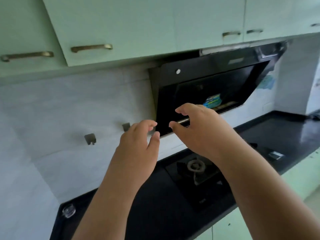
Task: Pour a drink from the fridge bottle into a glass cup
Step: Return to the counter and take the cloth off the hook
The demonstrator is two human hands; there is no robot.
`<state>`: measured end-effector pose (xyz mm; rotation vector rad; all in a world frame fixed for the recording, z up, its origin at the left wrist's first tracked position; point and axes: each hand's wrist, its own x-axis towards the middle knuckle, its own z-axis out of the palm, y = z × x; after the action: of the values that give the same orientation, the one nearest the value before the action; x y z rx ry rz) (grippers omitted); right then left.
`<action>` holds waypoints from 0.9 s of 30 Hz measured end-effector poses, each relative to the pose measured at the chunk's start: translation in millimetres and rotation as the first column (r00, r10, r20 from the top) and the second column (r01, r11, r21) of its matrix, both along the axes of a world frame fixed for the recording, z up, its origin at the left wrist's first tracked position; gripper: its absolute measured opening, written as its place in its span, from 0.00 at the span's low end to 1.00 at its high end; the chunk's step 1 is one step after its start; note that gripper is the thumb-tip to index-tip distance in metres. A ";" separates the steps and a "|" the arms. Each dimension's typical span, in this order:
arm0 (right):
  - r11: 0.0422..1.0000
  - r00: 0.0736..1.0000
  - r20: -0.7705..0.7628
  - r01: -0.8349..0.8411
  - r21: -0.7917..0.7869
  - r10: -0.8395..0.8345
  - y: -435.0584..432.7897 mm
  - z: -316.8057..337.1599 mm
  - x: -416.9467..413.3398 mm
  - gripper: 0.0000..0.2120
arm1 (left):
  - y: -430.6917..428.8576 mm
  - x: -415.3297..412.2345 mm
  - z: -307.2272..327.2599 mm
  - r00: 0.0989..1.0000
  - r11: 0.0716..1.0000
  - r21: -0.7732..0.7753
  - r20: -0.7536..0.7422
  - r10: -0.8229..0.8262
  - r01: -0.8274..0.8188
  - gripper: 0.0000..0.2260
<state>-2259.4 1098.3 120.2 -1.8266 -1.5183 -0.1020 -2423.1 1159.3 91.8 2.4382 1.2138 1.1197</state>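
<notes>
Glass cup (69, 210) sits upside-down-looking at the far-left corner of the black table (155, 213), near the wall; it's small & blurry, so can't tell if it's truly inverted. No bottle in view. Your hands are well apart from the cup, raised up in mid-air.

Your left hand (138, 146) is open, fingers loosely curled, thumb out, holding nothing. It hangs in front of the white tiled wall (60, 118), just left of the range hood's lower corner. Your right hand (199, 129) is also open & empty, fingers curved, thumb pointing left; it overlaps the bottom edge of the black range hood (207, 84) from the camera's view — can't tell if it touches.

Hood juts out from the wall at a tilt, w/ a round silver button (178, 71) near its top & a blue sticker (213, 101) on the glass. Below it, a gas burner (195, 166) is set in the black hob (199, 187), between your forearms. Two metal hooks (90, 138) (126, 126) are stuck on the wall left of the hood. Pale green cabinets (121, 23) w/ brass handles (91, 47) run overhead; green cabinet fronts (242, 226) below the table edge.
</notes>
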 end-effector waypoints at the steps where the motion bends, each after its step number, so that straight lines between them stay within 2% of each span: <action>1: 1.000 1.000 0.001 0.031 0.002 -0.031 -7.7 2.5 8.1 0.24 | -2.4 10.5 3.1 0.999 0.999 0.012 0.007 -0.037 0.037 0.14; 10: 0.933 0.931 -0.067 0.357 -0.041 -0.359 -72.6 2.5 70.3 0.23 | -6.0 89.8 15.7 0.941 0.940 0.052 0.026 -0.339 0.337 0.13; 21: 0.765 0.762 -0.081 0.632 -0.127 -0.643 -108.4 -18.9 87.3 0.24 | 10.0 150.6 -7.2 0.778 0.777 -0.034 0.000 -0.629 0.628 0.13; 27: 0.636 0.630 -0.094 0.751 -0.176 -0.771 -126.7 -48.3 78.6 0.23 | 18.4 169.0 -38.4 0.675 0.667 -0.134 0.015 -0.738 0.733 0.12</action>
<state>-2180.9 971.6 71.9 -2.4082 -0.5381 -0.2636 -2254.1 1177.6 53.4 2.4545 0.1842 0.7023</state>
